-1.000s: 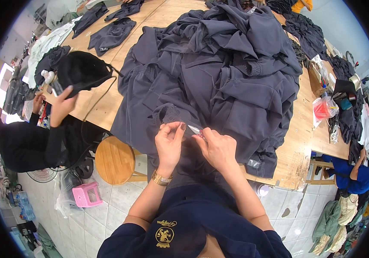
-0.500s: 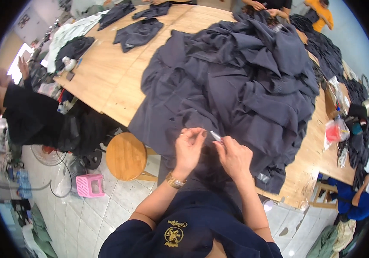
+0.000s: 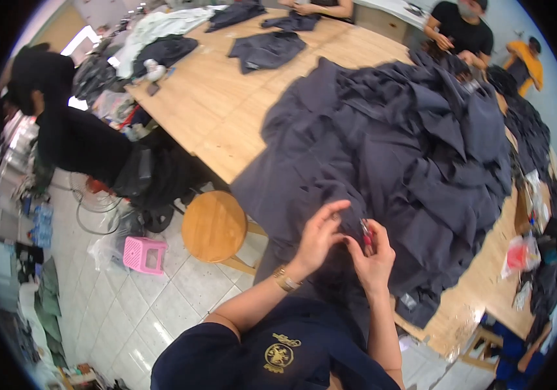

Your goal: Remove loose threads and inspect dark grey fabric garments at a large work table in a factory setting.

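Grip: both hands meet over the near edge of the dark cloth; the left hand (image 3: 320,234) pinches a fold of the dark garment (image 3: 304,195) between thumb and fingers, and the right hand (image 3: 372,257) is closed around a small red-handled tool (image 3: 365,234), perhaps a thread snip, but it is too small to tell.
Why held so: the left hand lifts and tightens the fold, so the spot stays firm just beside the tool tip; the two hands are touching or nearly touching.
Garment place: it lies under the grip and hangs over the table edge toward the person's body; it is the nearest piece of the pile.
Beyond the grip: a big pile of dark garments (image 3: 421,149) spreads away and to the right on the wooden table (image 3: 220,110); I cannot count the pieces, they overlap too much.
Left of the grip, lower: one round wooden stool (image 3: 213,227), placed close to the table; farther left one small pink stool (image 3: 143,253) on the tiled floor.
Far from the grip: two separate dark pieces (image 3: 265,49) lie flat on the bare wood.
Wrist: one gold-coloured bracelet (image 3: 285,279) on the left arm.
Hands counted: two of the wearer at work.
Other people: at least four around the table.
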Motion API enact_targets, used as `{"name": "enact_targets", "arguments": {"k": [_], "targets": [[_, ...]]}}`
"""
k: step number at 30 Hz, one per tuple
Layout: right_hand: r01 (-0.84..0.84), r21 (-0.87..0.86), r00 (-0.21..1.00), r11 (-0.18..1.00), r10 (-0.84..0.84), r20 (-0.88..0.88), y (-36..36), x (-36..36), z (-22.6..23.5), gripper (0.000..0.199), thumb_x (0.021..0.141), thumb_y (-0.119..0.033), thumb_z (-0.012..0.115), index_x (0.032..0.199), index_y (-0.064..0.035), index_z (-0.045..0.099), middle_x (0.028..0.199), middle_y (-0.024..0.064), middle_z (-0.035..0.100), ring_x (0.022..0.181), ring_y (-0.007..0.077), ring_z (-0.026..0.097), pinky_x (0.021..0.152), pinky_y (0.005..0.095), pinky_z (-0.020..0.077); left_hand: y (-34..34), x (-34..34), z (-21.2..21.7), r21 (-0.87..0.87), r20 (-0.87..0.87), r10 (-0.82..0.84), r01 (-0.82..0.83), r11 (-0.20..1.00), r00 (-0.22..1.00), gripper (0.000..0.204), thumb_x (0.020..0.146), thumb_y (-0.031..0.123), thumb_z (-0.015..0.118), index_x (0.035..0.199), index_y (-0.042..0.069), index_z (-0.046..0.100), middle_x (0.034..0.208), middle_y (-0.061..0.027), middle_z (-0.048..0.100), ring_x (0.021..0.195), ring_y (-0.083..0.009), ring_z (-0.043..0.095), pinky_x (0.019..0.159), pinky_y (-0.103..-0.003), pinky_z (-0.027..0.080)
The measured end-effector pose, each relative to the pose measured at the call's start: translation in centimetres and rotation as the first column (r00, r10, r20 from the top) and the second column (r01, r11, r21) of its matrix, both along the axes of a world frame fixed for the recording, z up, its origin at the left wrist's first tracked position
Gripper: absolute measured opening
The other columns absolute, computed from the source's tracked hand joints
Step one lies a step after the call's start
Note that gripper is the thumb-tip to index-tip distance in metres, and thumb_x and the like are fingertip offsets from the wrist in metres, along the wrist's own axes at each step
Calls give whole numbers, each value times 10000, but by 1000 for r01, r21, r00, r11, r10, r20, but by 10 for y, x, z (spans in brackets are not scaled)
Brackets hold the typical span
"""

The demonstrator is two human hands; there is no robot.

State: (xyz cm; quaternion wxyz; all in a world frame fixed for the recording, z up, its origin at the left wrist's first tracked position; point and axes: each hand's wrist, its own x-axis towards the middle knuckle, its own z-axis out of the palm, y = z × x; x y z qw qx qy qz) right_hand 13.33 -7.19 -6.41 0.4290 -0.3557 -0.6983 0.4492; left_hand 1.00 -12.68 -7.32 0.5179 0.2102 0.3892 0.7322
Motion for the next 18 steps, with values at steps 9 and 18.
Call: {"name": "enact_targets", "arguments": {"k": [9,18], "targets": [[-85,-259,969,962,19,-246,8,7,-23,52,904,-44,594,863,-12,583,689,-57,522,572,23,445,527,164,349,-2,12,-19,-1,-194,-14,14,1000,981,315,920,12,442,1235,24,440,1056,-53,564,1004,-130,585,885,-278,483],[-132,-192,973,972,90,-215,8,5,-1,83,925,-68,577,877,-1,567,738,-32,530,641,10,454,558,152,344,-2,18,8,-99,-681,31,-134,986,731,308,793,-49,623,1098,-10,618,1047,-58,446,991,-134,595,812,-244,548]]}}
